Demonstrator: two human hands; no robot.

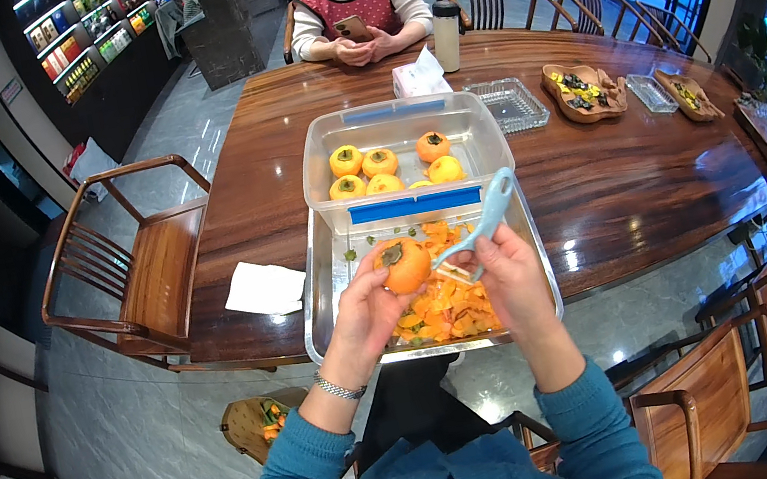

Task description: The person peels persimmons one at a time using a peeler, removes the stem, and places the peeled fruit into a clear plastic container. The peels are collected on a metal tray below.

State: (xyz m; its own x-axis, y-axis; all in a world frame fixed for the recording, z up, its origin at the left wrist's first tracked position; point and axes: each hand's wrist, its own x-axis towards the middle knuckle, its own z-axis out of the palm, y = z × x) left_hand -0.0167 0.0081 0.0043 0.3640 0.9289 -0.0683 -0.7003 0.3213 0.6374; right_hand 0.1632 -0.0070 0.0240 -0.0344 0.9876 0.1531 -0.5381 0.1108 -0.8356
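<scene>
My left hand (364, 307) grips an orange persimmon (408, 266) with its green calyx turned up and to the left. Between the fingers and thumb of my right hand (511, 271) is a light blue peeler (493, 210), its handle pointing up and its head close beside the fruit. Beneath both hands lies a metal tray (324, 318) with a heap of orange peelings (445, 313) and a few green calyx bits. A clear plastic box (312, 156) with blue latches rests at the tray's far end. Several persimmons (380, 162) sit inside it.
White paper (262, 288) lies left of the tray. Beyond the box stand a tissue pack (419, 77) and a bottle (448, 38). Glass dishes (506, 106) and a wooden snack tray (583, 92) are right. A person (356, 8) sits opposite with a phone. A bag (250, 421) holding fruit is on the floor.
</scene>
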